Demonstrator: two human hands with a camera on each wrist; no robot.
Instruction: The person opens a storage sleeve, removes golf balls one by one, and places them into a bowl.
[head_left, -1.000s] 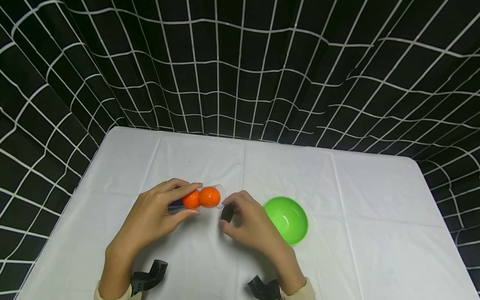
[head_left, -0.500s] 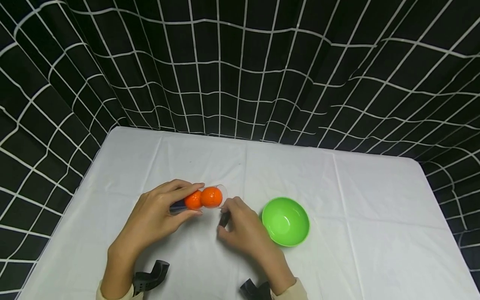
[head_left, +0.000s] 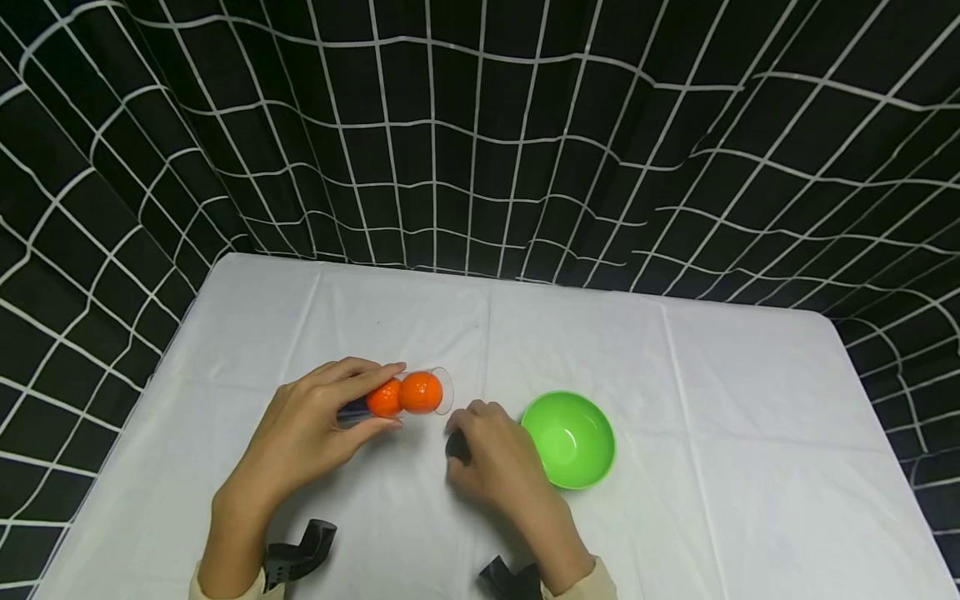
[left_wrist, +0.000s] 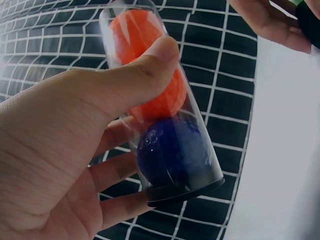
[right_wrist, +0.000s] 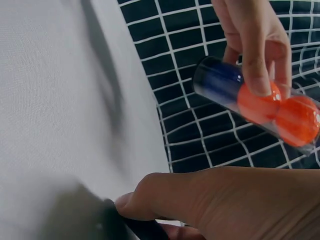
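Note:
My left hand (head_left: 303, 425) grips a clear plastic tube (left_wrist: 210, 150) around its middle, thumb on one side and fingers on the other. Inside it, two orange balls (left_wrist: 135, 36) sit at one end, and a dark blue ball (left_wrist: 172, 152) lies by the black base (left_wrist: 187, 192). The tube's other end, a clear round rim (head_left: 447, 392), points toward my right hand (head_left: 498, 458). That hand pinches a black round cap (head_left: 457, 447) between thumb and fingers, apart from the tube. The fingers partly hide the cap.
A green bowl (head_left: 581, 454) stands on the white tablecloth (head_left: 750, 433), just right of my right hand. Black cloth with a white grid (head_left: 450, 158) rises behind and beside the table. Black wrist mounts (head_left: 300, 554) sit at both wrists.
My right hand has drawn back slightly from the tube's rim toward the near side, with the cap in its fingers. The left hand and tube have hardly moved.

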